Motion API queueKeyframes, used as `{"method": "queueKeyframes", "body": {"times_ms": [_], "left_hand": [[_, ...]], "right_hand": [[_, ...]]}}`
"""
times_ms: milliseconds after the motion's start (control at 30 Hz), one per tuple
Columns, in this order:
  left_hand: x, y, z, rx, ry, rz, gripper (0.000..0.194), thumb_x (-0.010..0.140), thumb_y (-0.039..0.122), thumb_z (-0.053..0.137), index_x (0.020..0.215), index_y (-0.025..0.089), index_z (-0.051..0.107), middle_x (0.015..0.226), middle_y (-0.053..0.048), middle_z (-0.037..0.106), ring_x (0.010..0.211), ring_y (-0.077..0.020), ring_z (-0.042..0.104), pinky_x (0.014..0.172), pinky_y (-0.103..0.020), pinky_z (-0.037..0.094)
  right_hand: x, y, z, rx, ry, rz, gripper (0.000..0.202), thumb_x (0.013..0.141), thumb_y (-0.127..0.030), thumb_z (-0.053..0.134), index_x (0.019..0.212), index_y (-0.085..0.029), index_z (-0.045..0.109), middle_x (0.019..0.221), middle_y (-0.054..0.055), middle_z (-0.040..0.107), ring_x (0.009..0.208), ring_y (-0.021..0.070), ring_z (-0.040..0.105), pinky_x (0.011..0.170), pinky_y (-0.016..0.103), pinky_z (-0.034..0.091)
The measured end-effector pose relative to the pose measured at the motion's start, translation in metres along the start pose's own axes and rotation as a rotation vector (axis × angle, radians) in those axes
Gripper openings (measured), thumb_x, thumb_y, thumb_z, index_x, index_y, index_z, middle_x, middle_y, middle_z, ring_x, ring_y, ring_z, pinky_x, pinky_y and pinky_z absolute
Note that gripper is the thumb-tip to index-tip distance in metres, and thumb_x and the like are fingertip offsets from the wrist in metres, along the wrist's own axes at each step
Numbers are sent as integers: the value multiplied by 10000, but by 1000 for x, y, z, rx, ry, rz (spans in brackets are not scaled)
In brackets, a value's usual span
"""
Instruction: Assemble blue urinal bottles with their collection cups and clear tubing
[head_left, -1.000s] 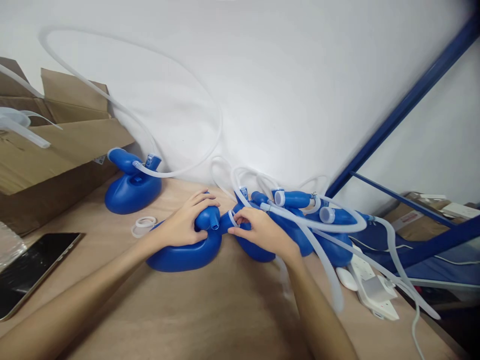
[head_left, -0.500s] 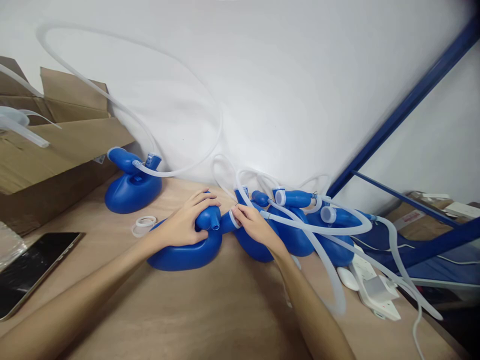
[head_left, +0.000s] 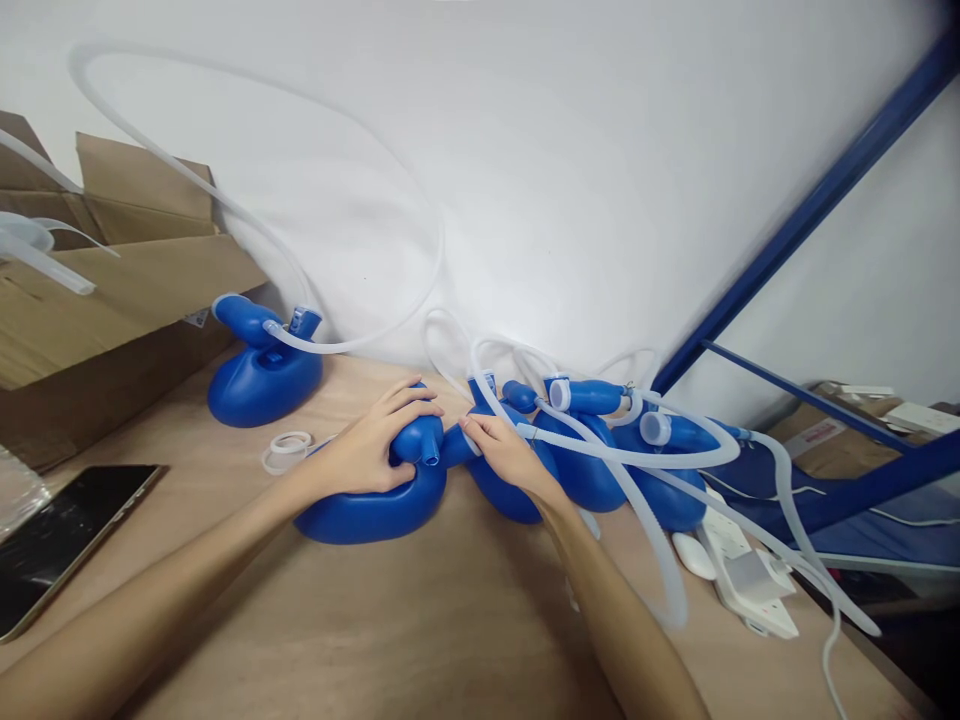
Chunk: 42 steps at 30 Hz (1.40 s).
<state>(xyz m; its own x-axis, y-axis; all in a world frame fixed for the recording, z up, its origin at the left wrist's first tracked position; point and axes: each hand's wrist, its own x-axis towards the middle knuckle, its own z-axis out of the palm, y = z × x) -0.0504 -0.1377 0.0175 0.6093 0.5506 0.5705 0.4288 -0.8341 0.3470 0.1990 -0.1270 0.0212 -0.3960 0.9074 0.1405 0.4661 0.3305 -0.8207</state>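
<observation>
A blue plastic urinal bottle (head_left: 375,518) lies on the table in front of me. My left hand (head_left: 379,435) wraps over its top, thumb and fingers around a rounded blue piece with a small open nozzle (head_left: 430,452) facing me. On the right side of the bottle, a short blue neck (head_left: 456,448) sticks out. The fingers of my right hand (head_left: 499,447) are closed at the end of that neck, on its pale rim, which they mostly cover. Pale rings (head_left: 289,447) lie left of the bottle.
More blue bottles (head_left: 514,495) with clear hoses (head_left: 637,457) crowd the right. Another bottle (head_left: 262,390) stands at the back left, beside a cardboard box (head_left: 112,320). A phone (head_left: 71,530) lies left; a power strip (head_left: 754,590) and blue metal frame (head_left: 810,210) are right.
My right fingers have shifted slightly at the neck's end, covering more of the pale rim. My left hand keeps its hold on the bottle.
</observation>
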Motion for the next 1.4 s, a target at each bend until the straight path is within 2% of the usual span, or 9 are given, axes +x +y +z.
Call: {"method": "queueKeyframes", "body": {"times_ms": [267, 433, 600, 733, 867, 1033, 1200, 1400], "left_hand": [[0, 10, -2, 5, -33, -6, 721, 737, 73, 662, 1433, 237, 569, 1556, -139, 518, 1591, -411, 287, 1271, -664, 348], [0, 16, -1, 15, -42, -17, 723, 732, 59, 662, 1428, 241, 584, 1576, -129, 510, 1602, -413, 268, 1277, -650, 355], [0, 13, 1, 25, -64, -59, 813, 780, 58, 675, 1548, 242, 483, 1620, -146, 462, 1615, -418, 239, 1276, -656, 346], [-2, 2, -4, 47, -142, -20, 704, 919, 204, 727, 1571, 251, 465, 1669, -175, 409, 1621, -417, 238, 1261, -640, 374], [-3, -4, -8, 101, -179, 49, 661, 947, 327, 761, 1551, 257, 502, 1654, -187, 436, 1593, -426, 307, 1249, -647, 388], [-3, 1, -3, 96, -122, 31, 669, 929, 264, 748, 1551, 279, 502, 1619, -165, 479, 1585, -416, 319, 1245, -645, 400], [-4, 8, 0, 138, -125, 33, 681, 930, 225, 718, 1560, 288, 468, 1624, -166, 462, 1591, -412, 300, 1229, -658, 416], [-6, 20, 1, 190, -148, 43, 690, 929, 208, 720, 1564, 283, 460, 1638, -168, 443, 1598, -422, 272, 1216, -662, 431]], "right_hand": [[4, 10, 3, 55, 47, 30, 552, 956, -721, 465, 707, -231, 518, 678, -4, 473, 724, 189, 480, 671, 315, 379], [4, 9, -1, 70, 45, 42, 540, 951, -696, 477, 687, -229, 540, 657, -7, 475, 722, 193, 494, 672, 323, 393], [1, 5, -2, 77, 64, 54, 498, 933, -651, 553, 681, -222, 523, 684, -12, 496, 703, 173, 483, 672, 318, 384], [-1, 3, 1, 98, 111, 92, 501, 930, -680, 541, 725, -224, 510, 670, -26, 470, 644, 152, 434, 613, 310, 342], [-2, -1, 3, 102, 110, 104, 544, 897, -728, 581, 707, -225, 495, 645, -37, 450, 611, 136, 398, 588, 309, 299], [-2, -3, 2, 94, 77, 104, 580, 900, -738, 555, 643, -232, 432, 626, -47, 370, 606, 126, 343, 587, 310, 261], [1, 1, 5, 81, 81, 117, 524, 914, -673, 529, 650, -236, 410, 643, -44, 356, 637, 135, 338, 605, 311, 255], [5, 7, 8, 148, 100, 120, 452, 892, -619, 523, 670, -235, 439, 674, -31, 434, 673, 147, 396, 649, 307, 338]]}}
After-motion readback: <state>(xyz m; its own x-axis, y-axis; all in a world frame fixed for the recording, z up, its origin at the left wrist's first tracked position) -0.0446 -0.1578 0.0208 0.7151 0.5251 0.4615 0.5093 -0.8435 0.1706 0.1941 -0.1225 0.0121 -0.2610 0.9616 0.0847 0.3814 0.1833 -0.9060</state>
